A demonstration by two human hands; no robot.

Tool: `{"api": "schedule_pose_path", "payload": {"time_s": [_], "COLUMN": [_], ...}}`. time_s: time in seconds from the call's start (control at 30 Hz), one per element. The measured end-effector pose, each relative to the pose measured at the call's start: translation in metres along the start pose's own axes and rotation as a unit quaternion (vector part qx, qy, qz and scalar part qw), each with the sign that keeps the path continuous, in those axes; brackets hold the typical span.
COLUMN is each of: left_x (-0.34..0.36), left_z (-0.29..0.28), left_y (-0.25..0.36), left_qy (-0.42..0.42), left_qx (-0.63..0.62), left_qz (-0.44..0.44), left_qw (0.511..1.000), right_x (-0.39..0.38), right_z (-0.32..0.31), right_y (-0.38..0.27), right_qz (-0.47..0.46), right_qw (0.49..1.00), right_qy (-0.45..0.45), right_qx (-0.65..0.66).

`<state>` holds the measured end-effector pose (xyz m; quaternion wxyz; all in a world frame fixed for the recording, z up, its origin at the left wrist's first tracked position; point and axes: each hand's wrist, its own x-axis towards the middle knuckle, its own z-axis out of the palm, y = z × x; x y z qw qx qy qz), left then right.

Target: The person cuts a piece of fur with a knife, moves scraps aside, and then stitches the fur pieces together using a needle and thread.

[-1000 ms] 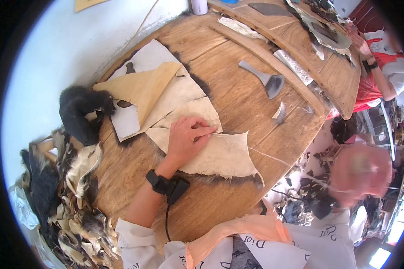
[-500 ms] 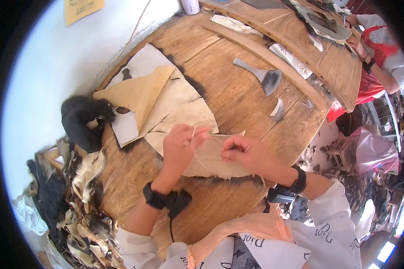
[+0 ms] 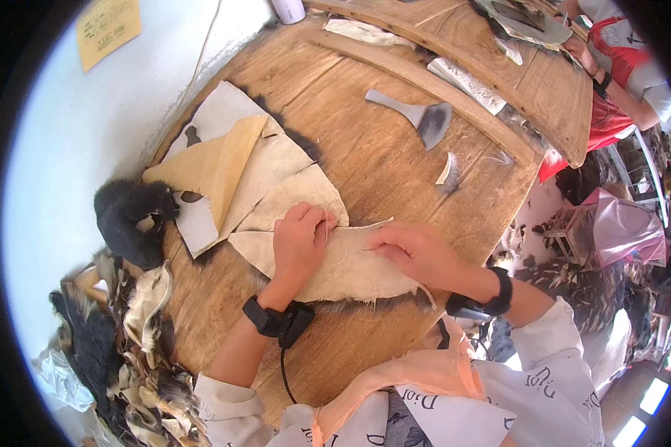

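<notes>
Skin side up on the wooden table, a cream strip of fur pelt [image 3: 358, 279] lies under both hands, dark hair showing along its lower edge. My left hand [image 3: 302, 242] is closed at the strip's upper edge, pinching a pale thread [image 3: 340, 260] that trails over the skin. To its right, my right hand [image 3: 421, 255] is closed just above the strip. A thin, needle-like thing juts from its fingertips, too small to name for certain. A larger pelt [image 3: 294, 186] adjoins the strip's upper edge, with a folded tan pattern sheet [image 3: 227, 160] on it.
A grey fan-shaped blade tool [image 3: 425, 119] lies beyond on the table [image 3: 335, 97]. Wooden slats [image 3: 425, 78] run behind it. Black fur [image 3: 133, 223] and a heap of pelt scraps [image 3: 138, 365] are at left. Another person [image 3: 622, 74] works at the far right.
My left hand has lowered to the strip's upper edge, and the raised thread loop now lies lower, over the skin. My right hand has turned its fingertips toward the strip. The view has shifted slightly.
</notes>
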<state>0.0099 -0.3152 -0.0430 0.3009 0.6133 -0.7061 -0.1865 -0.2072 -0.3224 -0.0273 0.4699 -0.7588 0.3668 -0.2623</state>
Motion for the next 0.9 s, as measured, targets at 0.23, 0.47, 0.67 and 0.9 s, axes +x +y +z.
{"api": "schedule_pose_path", "payload": {"time_s": [0.23, 0.47, 0.67, 0.9], "left_x": [-0.002, 0.003, -0.008, -0.013], "left_z": [-0.003, -0.003, -0.021, -0.044], "left_y": [0.0, 0.012, 0.012, 0.028], "left_qy": [-0.017, -0.024, 0.06, 0.011], "left_qx": [0.083, 0.121, -0.005, -0.058], "left_qz": [0.009, 0.007, 0.07, -0.079], "left_qw": [0.996, 0.992, 0.996, 0.995], "right_x": [-0.027, -0.05, 0.011, 0.003], "right_z": [-0.077, -0.131, -0.017, 0.009], "right_y": [-0.048, -0.1, -0.076, -0.016], "right_qz": [-0.078, -0.325, -0.074, 0.16], "right_qw": [0.974, 0.828, 0.952, 0.968], "right_qy": [-0.073, -0.237, -0.154, -0.097], "right_qx": [-0.2, 0.391, 0.255, 0.166]}}
